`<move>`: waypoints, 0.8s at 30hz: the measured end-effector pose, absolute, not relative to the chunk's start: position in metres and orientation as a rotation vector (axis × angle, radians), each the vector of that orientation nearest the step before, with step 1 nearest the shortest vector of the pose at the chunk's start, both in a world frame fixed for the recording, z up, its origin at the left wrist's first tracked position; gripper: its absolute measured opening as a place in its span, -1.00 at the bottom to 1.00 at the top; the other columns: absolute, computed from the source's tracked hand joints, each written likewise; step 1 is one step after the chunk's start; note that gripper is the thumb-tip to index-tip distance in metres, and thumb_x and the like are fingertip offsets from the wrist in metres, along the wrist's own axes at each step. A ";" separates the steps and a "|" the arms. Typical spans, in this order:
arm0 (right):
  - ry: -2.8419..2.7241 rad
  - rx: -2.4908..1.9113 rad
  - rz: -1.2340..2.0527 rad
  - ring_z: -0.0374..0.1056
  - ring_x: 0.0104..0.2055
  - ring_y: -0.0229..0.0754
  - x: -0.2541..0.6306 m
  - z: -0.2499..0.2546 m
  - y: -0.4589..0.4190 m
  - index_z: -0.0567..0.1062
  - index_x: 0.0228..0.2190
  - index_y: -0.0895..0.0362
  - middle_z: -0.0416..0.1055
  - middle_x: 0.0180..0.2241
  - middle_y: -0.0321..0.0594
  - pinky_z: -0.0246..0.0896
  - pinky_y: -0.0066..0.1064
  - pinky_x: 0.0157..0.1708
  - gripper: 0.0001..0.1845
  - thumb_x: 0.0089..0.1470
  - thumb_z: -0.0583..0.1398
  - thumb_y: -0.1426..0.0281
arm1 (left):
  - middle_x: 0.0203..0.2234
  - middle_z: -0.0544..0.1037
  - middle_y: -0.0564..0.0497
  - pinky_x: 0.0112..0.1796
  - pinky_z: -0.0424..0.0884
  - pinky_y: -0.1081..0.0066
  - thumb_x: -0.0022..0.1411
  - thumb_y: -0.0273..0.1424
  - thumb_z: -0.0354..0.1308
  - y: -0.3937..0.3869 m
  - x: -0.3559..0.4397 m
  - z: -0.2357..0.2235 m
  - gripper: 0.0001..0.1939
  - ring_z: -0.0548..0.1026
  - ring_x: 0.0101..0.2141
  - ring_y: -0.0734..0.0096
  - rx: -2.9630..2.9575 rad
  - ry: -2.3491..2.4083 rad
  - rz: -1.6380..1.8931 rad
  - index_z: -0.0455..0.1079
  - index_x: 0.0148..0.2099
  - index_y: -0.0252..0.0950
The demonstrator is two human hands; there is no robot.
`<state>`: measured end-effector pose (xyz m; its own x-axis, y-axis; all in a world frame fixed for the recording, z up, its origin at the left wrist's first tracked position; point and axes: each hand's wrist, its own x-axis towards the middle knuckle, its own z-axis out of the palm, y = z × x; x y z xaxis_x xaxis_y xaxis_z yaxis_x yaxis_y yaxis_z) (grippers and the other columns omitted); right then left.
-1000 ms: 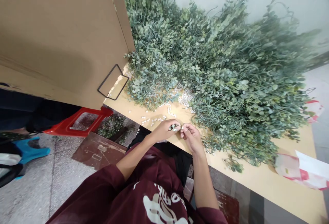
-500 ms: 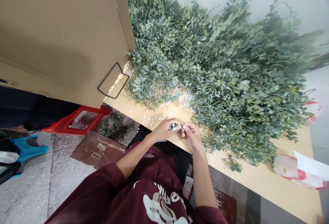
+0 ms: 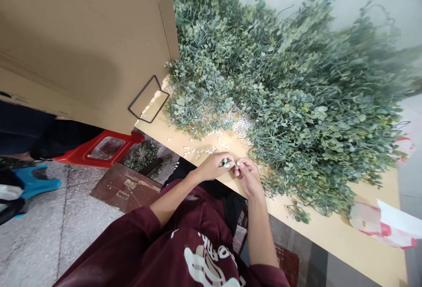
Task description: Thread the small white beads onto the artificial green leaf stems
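My left hand (image 3: 214,167) and my right hand (image 3: 249,177) meet just above the table's near edge. Between their fingertips is a small artificial green sprig (image 3: 226,163) with white beads on it. My left fingers pinch it, and my right fingertips press at its end, partly hiding it. Loose white beads (image 3: 201,150) lie scattered on the pale wooden table (image 3: 329,230) beyond my hands, and more are heaped (image 3: 241,125) against a large pile of artificial eucalyptus greenery (image 3: 296,102).
A tall cardboard sheet (image 3: 82,45) with a black wire frame (image 3: 148,100) stands at the table's left end. A red-and-white plastic bag (image 3: 379,225) lies at the right. Below are a red stool (image 3: 105,150), a blue stool (image 3: 33,181), and a brown board (image 3: 123,188) on the tiled floor.
The view has shifted slightly, so the table and greenery sit a little further right. My hands stay together around the sprig, with only small finger movements.
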<state>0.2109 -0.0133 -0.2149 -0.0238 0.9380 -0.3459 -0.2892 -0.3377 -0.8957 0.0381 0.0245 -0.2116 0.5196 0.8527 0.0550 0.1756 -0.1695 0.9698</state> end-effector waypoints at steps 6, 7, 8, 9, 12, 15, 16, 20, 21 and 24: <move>-0.782 -1.240 1.569 0.19 -0.55 -0.36 0.211 -0.215 -0.013 0.48 -0.41 0.11 0.32 -0.53 -0.34 0.15 -0.48 -0.51 -0.74 -0.06 0.35 0.21 | -0.43 0.46 0.06 -0.30 0.26 0.50 0.29 -0.33 0.02 0.024 0.037 -0.211 -0.81 0.37 -0.38 0.48 1.666 0.877 0.770 0.40 -0.27 -0.31; -0.791 -1.242 1.567 0.19 -0.55 -0.36 0.211 -0.215 -0.013 0.48 -0.41 0.11 0.32 -0.53 -0.34 0.15 -0.47 -0.51 -0.74 -0.05 0.35 0.21 | -0.43 0.46 0.06 -0.30 0.26 0.50 0.29 -0.33 0.02 0.024 0.037 -0.211 -0.81 0.37 -0.38 0.48 1.668 0.879 0.766 0.40 -0.27 -0.31; -0.799 -1.244 1.565 0.19 -0.55 -0.35 0.211 -0.215 -0.014 0.47 -0.41 0.10 0.32 -0.52 -0.34 0.15 -0.47 -0.50 -0.74 -0.05 0.35 0.20 | -0.43 0.46 0.06 -0.29 0.26 0.50 0.29 -0.33 0.02 0.024 0.037 -0.211 -0.80 0.37 -0.38 0.48 1.669 0.882 0.763 0.41 -0.27 -0.31; -0.807 -1.246 1.562 0.19 -0.55 -0.35 0.211 -0.215 -0.014 0.47 -0.41 0.10 0.32 -0.52 -0.34 0.15 -0.46 -0.50 -0.74 -0.05 0.35 0.20 | -0.42 0.47 0.06 -0.29 0.26 0.50 0.30 -0.33 0.02 0.024 0.037 -0.211 -0.80 0.37 -0.38 0.48 1.669 0.883 0.764 0.41 -0.26 -0.31; -0.824 -1.230 1.549 0.19 -0.55 -0.35 0.211 -0.216 -0.015 0.46 -0.42 0.10 0.32 -0.52 -0.34 0.15 -0.46 -0.49 -0.74 -0.04 0.34 0.20 | -0.42 0.47 0.05 -0.29 0.26 0.50 0.30 -0.32 0.02 0.024 0.037 -0.211 -0.79 0.37 -0.38 0.47 1.668 0.874 0.780 0.41 -0.26 -0.31; -0.838 -1.206 1.548 0.20 -0.53 -0.35 0.211 -0.216 -0.016 0.47 -0.44 0.10 0.32 -0.52 -0.34 0.14 -0.47 -0.48 -0.75 -0.03 0.34 0.21 | -0.38 0.49 0.02 -0.26 0.29 0.49 0.31 -0.30 0.03 0.023 0.036 -0.210 -0.78 0.40 -0.35 0.45 1.651 0.862 0.796 0.42 -0.24 -0.32; -0.846 -1.206 1.554 0.20 -0.53 -0.34 0.211 -0.217 -0.016 0.47 -0.44 0.10 0.32 -0.52 -0.33 0.14 -0.47 -0.48 -0.76 -0.03 0.34 0.21 | -0.37 0.50 0.01 -0.24 0.29 0.48 0.31 -0.30 0.03 0.023 0.035 -0.210 -0.78 0.41 -0.34 0.44 1.643 0.858 0.803 0.43 -0.23 -0.32; -0.893 -1.193 1.571 0.22 -0.52 -0.32 0.213 -0.219 -0.018 0.47 -0.42 0.11 0.34 -0.51 -0.32 0.16 -0.45 -0.47 -0.76 -0.02 0.33 0.21 | -0.35 0.51 0.01 -0.21 0.30 0.48 0.33 -0.30 0.03 0.022 0.032 -0.211 -0.78 0.43 -0.32 0.45 1.650 0.806 0.845 0.43 -0.22 -0.32; -0.905 -1.183 1.575 0.22 -0.52 -0.32 0.214 -0.220 -0.018 0.47 -0.42 0.10 0.34 -0.51 -0.32 0.16 -0.45 -0.47 -0.77 -0.01 0.33 0.22 | -0.35 0.51 0.01 -0.21 0.30 0.49 0.33 -0.30 0.03 0.022 0.032 -0.211 -0.77 0.42 -0.32 0.45 1.663 0.789 0.853 0.43 -0.22 -0.32; -0.933 -1.166 1.566 0.22 -0.52 -0.32 0.214 -0.220 -0.019 0.47 -0.42 0.10 0.34 -0.52 -0.32 0.17 -0.44 -0.46 -0.78 0.00 0.32 0.23 | -0.38 0.49 0.00 -0.24 0.30 0.48 0.35 -0.27 0.02 0.022 0.031 -0.214 -0.74 0.41 -0.35 0.46 1.716 0.761 0.859 0.44 -0.22 -0.33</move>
